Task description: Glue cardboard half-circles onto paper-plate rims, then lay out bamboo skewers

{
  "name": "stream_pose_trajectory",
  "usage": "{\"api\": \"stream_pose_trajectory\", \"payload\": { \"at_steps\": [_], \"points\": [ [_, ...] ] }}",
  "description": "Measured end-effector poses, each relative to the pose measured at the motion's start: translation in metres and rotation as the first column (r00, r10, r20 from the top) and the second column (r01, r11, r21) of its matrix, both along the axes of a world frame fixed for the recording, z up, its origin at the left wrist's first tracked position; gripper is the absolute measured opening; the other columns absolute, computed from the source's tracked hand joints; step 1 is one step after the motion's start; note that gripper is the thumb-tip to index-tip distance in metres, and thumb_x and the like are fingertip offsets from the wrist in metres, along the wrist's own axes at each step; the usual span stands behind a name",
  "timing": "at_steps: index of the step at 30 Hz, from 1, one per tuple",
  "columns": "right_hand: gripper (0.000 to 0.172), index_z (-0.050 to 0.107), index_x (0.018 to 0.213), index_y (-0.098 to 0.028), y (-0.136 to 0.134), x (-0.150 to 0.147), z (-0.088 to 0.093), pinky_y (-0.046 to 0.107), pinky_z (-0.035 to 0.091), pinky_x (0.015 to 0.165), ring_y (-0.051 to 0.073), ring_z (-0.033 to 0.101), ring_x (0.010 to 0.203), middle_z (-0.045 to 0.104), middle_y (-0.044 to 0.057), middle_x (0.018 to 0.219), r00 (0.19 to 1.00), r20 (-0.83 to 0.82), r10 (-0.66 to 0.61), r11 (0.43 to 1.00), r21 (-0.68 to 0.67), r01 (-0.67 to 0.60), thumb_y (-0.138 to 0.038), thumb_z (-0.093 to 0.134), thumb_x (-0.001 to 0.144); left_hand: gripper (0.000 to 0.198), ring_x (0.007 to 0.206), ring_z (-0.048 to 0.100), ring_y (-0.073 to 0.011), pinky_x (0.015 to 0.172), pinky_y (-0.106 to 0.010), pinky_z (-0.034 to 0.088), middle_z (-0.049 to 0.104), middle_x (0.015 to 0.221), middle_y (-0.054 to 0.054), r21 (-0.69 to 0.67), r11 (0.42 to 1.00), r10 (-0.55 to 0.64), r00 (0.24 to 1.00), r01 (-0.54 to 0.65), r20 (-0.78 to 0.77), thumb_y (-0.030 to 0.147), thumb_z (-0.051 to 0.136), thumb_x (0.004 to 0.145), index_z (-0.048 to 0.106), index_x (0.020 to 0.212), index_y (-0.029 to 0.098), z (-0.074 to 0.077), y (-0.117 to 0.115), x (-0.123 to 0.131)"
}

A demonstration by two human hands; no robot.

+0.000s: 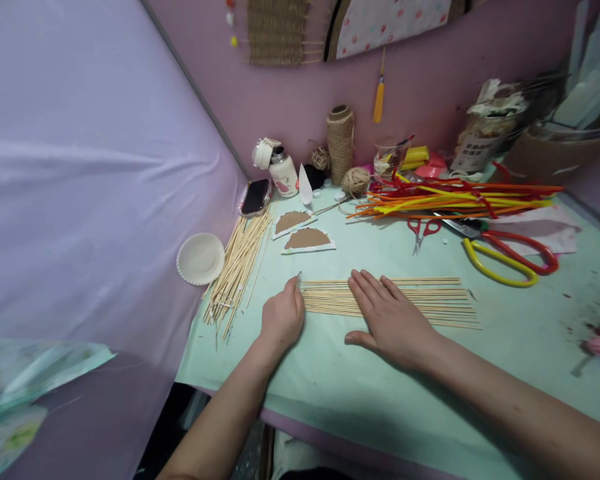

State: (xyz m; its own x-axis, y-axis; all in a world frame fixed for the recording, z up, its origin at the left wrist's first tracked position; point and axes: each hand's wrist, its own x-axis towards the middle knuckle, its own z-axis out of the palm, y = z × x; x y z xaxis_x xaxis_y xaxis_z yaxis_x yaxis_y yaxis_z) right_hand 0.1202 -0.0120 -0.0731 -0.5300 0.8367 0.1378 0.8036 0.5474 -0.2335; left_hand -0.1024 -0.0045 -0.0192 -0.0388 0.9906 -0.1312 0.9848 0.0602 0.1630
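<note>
A row of thin bamboo sticks (430, 298) lies side by side on the pale green table cover. My right hand (385, 313) rests flat across the middle of the row, fingers stretched out together and thumb apart. At the row's left end, my left hand (284, 313) is closed, its thumb pointing up. A small clear or whitish bit shows at the thumb tip; what the fingers hold is hidden. Beyond the hands lie two half-round cardboard pieces (309, 239) with white edging. A loose pile of bamboo sticks (243, 263) lies to the left.
A white fluted dish (201, 259) and a phone (256, 197) are at left. Behind stand a bottle (284, 175) and a twine spool (341, 143). Small red scissors (423, 230), large red-and-yellow scissors (505, 267) and coloured pipe cleaners (445, 199) lie right.
</note>
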Motion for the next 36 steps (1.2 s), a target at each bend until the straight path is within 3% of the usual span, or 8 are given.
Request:
{"api": "stream_pose_trajectory", "payload": {
  "at_steps": [9, 19, 27, 36],
  "points": [
    [0.1, 0.01, 0.154, -0.012, 0.0004, 0.0004, -0.0023, 0.049, 0.019, 0.115, 0.03, 0.022, 0.144, 0.028, 0.017, 0.155, 1.0, 0.0, 0.004, 1.0, 0.027, -0.004, -0.077, 0.034, 0.082, 0.045, 0.094, 0.066, -0.0245, 0.08, -0.032, 0.045, 0.071, 0.102, -0.01, 0.023, 1.0, -0.019, 0.997, 0.018, 0.071, 0.03, 0.024, 0.097, 0.047, 0.133, 0.017, -0.0022, 0.0008, -0.0069],
    [0.099, 0.027, 0.149, -0.007, 0.0004, -0.0009, 0.0042, 0.051, 0.023, 0.114, 0.031, 0.021, 0.144, 0.026, 0.019, 0.154, 0.998, 0.062, 0.006, 1.0, -0.025, -0.004, -0.078, 0.032, 0.081, 0.045, 0.087, 0.068, -0.0263, 0.077, -0.034, 0.045, 0.072, 0.094, -0.012, 0.046, 0.994, 0.102, 0.995, -0.102, -0.01, 0.028, 0.023, 0.097, 0.048, 0.132, 0.015, 0.0037, -0.0017, -0.0028],
    [0.1, 0.013, 0.153, -0.01, 0.0005, 0.0002, -0.0014, 0.051, 0.021, 0.115, 0.03, 0.021, 0.144, 0.028, 0.019, 0.154, 1.0, 0.024, 0.014, 1.0, 0.016, -0.014, -0.077, 0.034, 0.081, 0.045, 0.093, 0.067, -0.0247, 0.081, -0.033, 0.045, 0.072, 0.099, -0.012, -0.003, 1.0, 0.0, 1.0, 0.0, 0.022, 0.028, 0.024, 0.097, 0.047, 0.133, 0.016, 0.0029, 0.0002, -0.0011],
    [0.098, 0.025, 0.15, -0.007, 0.0005, -0.0004, 0.0032, 0.051, 0.021, 0.115, 0.031, 0.02, 0.144, 0.026, 0.02, 0.155, 0.998, 0.061, 0.007, 1.0, -0.023, -0.006, -0.077, 0.034, 0.081, 0.044, 0.098, 0.066, -0.0252, 0.084, -0.034, 0.045, 0.071, 0.105, -0.011, 0.015, 1.0, -0.006, 0.997, 0.005, 0.08, 0.029, 0.025, 0.096, 0.048, 0.132, 0.017, 0.0031, 0.0005, -0.0054]
  ]
}}
